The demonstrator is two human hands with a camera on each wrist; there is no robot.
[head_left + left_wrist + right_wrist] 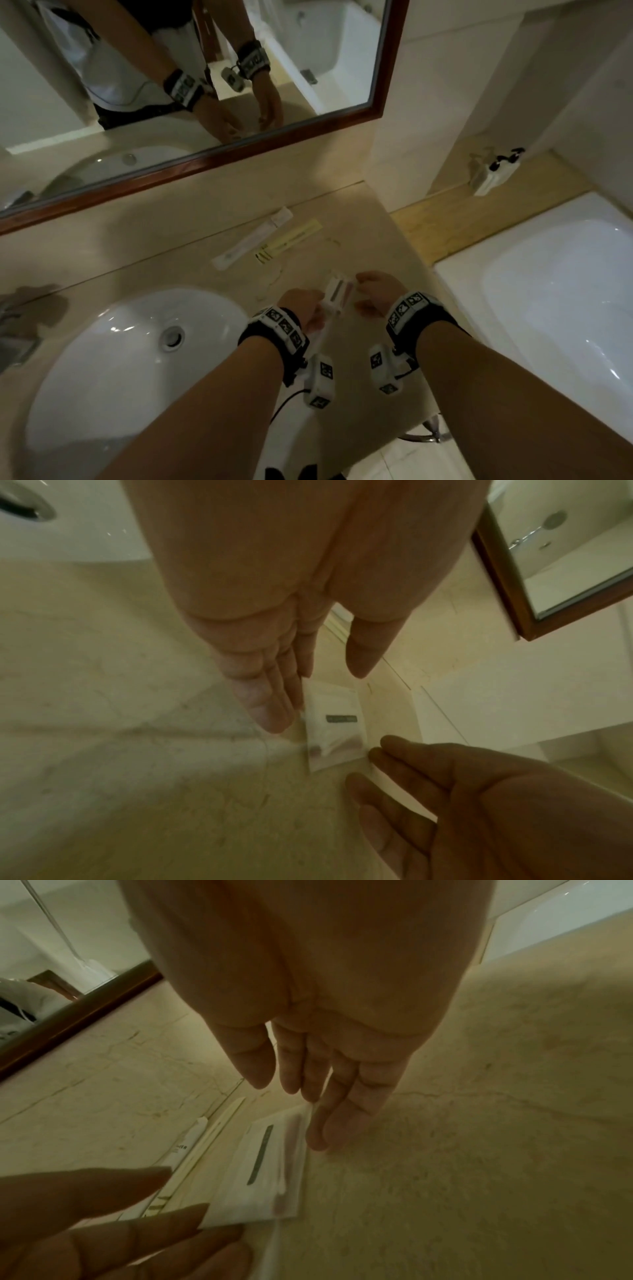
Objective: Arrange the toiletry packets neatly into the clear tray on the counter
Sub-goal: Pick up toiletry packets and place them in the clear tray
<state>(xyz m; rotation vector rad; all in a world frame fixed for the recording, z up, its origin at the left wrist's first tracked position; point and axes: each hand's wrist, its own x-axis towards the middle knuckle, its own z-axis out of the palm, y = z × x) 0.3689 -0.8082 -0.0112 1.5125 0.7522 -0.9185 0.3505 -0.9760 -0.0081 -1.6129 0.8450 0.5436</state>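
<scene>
Your left hand (260,653) and right hand (318,1069) flanked a white packet (334,726) on the table (191,260), fingers straight and close together, gripping nothing. The left fingertips (270,712) touched the packet's one long edge; the right fingertips (322,1137) sat at the opposite edge. Both palms faced inward, wrists held above the surface, forearms reaching in side by side from the table's near edge.

This looked like squaring the packet between flat fingers. To do it well, you would have wanted even, light pressure from both sides so the thin film did not buckle or ride up, with the fingertips kept low against the surface.

A clear wall seemed to stand along the packet in the wrist views, so it may have lain in the tray, but I could not tell for sure. Farther back, near the mirror (205,161), two long packets (253,240) lay side by side, well apart from your hands. The sink (130,359) sat to the left.
</scene>
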